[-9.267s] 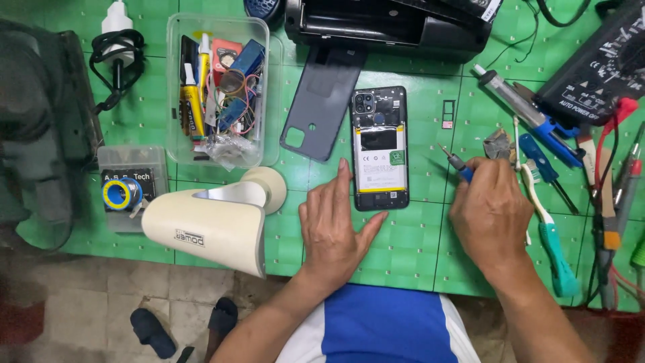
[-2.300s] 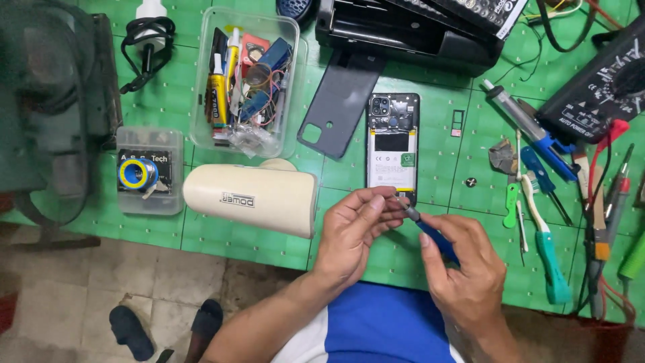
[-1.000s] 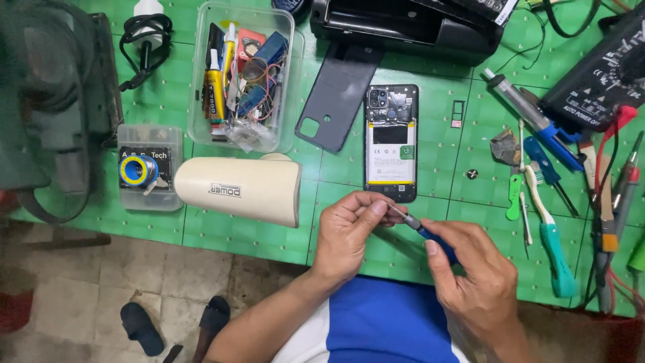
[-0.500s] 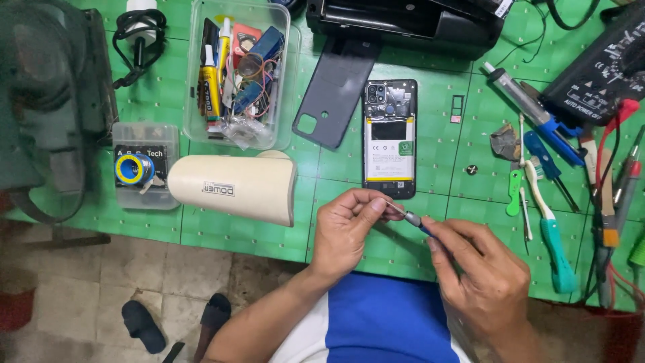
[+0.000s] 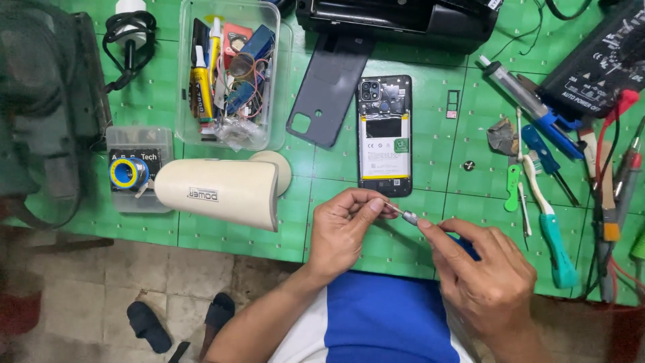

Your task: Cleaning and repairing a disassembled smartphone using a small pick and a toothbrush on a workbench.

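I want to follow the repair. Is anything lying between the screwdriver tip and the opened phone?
Nothing visible does. The screwdriver, held by both hands, sits just below the phone, with only bare green mat between.

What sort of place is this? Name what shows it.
Probably a phone repair bench: an opened black smartphone with its dark grey back cover off, a clear plastic box of small parts, green cutting mat.

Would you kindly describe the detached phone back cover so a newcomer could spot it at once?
Start at the large black machine at the top edge of the green work mat. Just below it, leaning leftwards, lies the dark grey plastic back cover, left of the opened black smartphone. Unlike the phone, it is plain, with a square camera cut-out.
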